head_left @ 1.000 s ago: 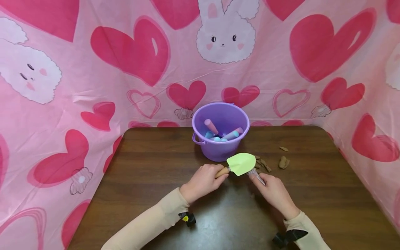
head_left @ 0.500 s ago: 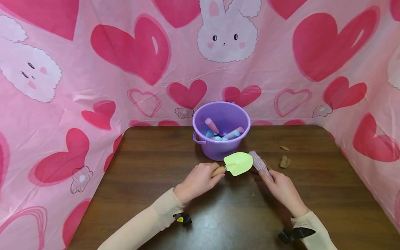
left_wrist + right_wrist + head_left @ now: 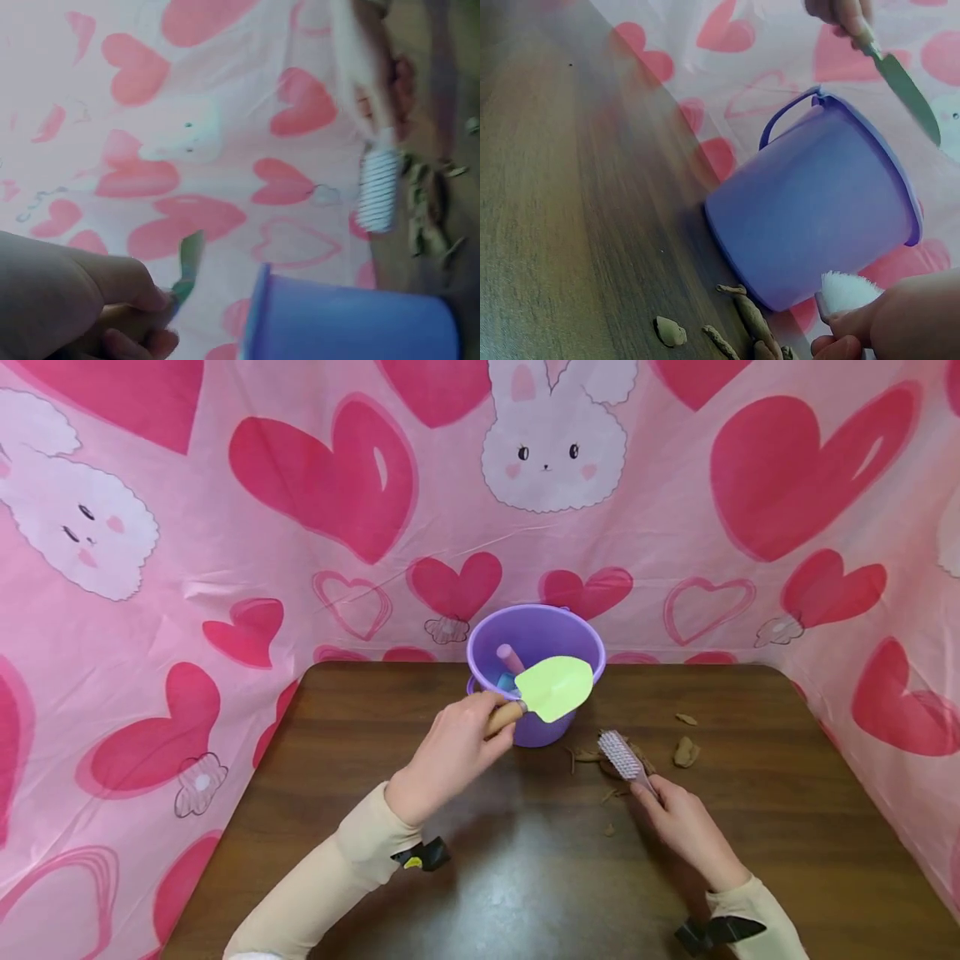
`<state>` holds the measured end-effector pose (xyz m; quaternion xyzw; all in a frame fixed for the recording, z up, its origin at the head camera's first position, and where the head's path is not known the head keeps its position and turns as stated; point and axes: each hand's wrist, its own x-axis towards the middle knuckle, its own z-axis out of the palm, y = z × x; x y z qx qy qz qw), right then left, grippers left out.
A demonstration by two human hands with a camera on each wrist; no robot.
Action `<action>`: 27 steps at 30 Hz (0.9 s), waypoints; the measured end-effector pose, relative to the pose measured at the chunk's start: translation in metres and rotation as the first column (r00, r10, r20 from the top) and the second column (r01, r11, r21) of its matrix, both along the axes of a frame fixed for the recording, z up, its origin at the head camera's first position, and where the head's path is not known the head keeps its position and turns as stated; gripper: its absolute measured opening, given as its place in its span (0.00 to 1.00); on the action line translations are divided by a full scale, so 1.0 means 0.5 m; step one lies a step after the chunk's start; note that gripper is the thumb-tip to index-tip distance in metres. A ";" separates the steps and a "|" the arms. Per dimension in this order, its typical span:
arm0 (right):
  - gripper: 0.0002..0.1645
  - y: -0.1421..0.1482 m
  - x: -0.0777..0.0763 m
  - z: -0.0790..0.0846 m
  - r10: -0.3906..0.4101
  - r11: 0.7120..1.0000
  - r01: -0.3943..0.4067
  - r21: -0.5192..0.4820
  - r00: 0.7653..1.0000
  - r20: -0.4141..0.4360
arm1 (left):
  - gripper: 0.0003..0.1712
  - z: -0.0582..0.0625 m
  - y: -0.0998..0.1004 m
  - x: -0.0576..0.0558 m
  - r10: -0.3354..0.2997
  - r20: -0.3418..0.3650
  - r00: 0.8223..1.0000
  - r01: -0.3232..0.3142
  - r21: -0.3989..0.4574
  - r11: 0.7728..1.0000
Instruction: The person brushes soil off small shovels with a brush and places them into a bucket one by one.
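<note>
My left hand grips the wooden handle of a garden trowel. Its pale green blade is raised over the near rim of a purple bucket, and nothing shows on it in the head view. Inside the bucket lie a pink cylinder and a light blue piece, partly covered by the trowel. To the right, my right hand holds a small brush by its handle, white bristles facing up in the head view. Brown, bark-like scraps lie on the table around and beneath the brush.
Farther right on the dark wooden table lie a lumpy brown piece and a thin brown sliver. A small crumb sits nearer the front. A pink heart-patterned cloth hangs behind the table and along its sides.
The trowel in my left hand has risen from the table up over the bucket's near rim. My right hand has drawn the brush slightly right, away from the trowel, turning its bristles upward.
</note>
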<state>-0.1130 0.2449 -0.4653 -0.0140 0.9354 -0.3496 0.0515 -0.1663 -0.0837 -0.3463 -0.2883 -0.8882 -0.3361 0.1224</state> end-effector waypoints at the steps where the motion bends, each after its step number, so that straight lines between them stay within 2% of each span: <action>1: 0.16 0.001 0.001 0.000 0.005 1.000 -0.005 0.008 1.000 -0.005 | 0.13 0.007 0.002 -0.008 0.000 0.004 1.000 0.000 0.002 1.000; 6: 0.14 0.002 0.007 -0.001 0.014 1.000 -0.013 0.018 0.999 -0.034 | 0.12 0.020 0.023 -0.059 0.055 0.005 0.998 -0.054 -0.060 0.997; 10: 0.16 -0.002 0.014 -0.002 0.021 1.000 -0.021 0.008 0.998 -0.052 | 0.08 0.010 0.047 -0.098 0.127 -0.028 0.991 -0.130 -0.155 0.979; 14: 0.18 -0.007 0.019 -0.001 0.014 1.000 -0.014 -0.012 0.999 -0.036 | 0.08 -0.007 0.066 -0.124 0.192 -0.028 0.981 -0.194 -0.219 0.956; 20: 0.19 -0.011 0.021 0.003 -0.007 0.998 0.011 -0.059 0.998 0.068 | 0.11 -0.030 0.079 -0.143 0.217 -0.049 0.975 -0.222 -0.227 0.948; 27: 0.18 -0.006 0.023 -0.004 0.013 0.999 -0.009 -0.053 0.997 0.074 | 0.12 -0.036 0.082 -0.145 0.207 -0.101 0.973 -0.222 -0.180 0.958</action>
